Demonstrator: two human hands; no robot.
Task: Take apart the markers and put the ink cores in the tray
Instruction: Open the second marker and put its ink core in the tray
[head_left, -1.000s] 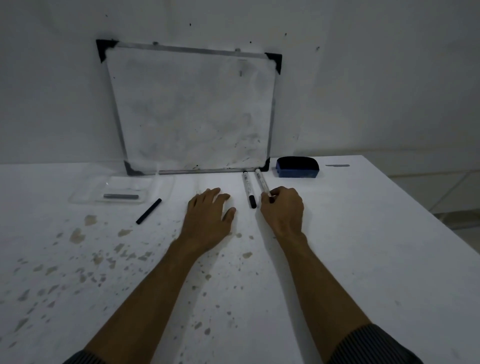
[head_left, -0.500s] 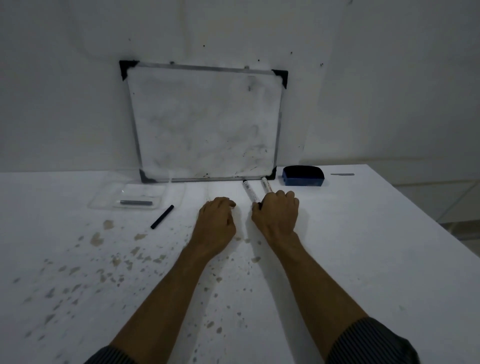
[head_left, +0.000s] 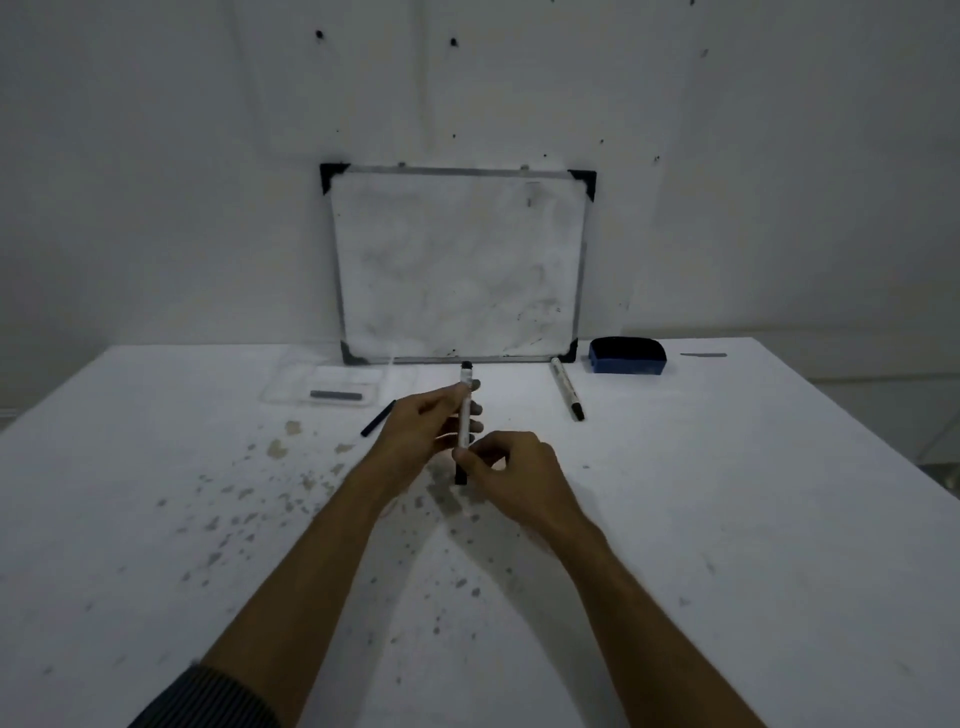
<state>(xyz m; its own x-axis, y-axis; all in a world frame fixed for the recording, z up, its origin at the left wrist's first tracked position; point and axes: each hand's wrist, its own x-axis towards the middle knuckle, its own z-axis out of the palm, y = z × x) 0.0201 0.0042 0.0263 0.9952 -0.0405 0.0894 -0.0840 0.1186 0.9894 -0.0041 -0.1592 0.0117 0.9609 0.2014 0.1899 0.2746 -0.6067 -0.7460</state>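
Observation:
A white marker (head_left: 464, 422) with black ends is held upright above the table between both hands. My left hand (head_left: 423, 434) wraps its upper barrel; my right hand (head_left: 511, 475) pinches its lower end near the black cap. A second white marker (head_left: 566, 387) lies on the table to the right. The clear tray (head_left: 291, 397) at the back left holds one grey ink core (head_left: 335, 395). A thin black part (head_left: 378, 418) lies just right of the tray.
A small whiteboard (head_left: 457, 265) leans on the wall at the back. A blue eraser (head_left: 627, 355) and a thin grey strip (head_left: 703, 355) lie at the back right. The white table (head_left: 727, 519) has dark stains on its left half.
One of the two markers has been lifted off the table and now stands upright between both hands. The other marker stays where it lay.

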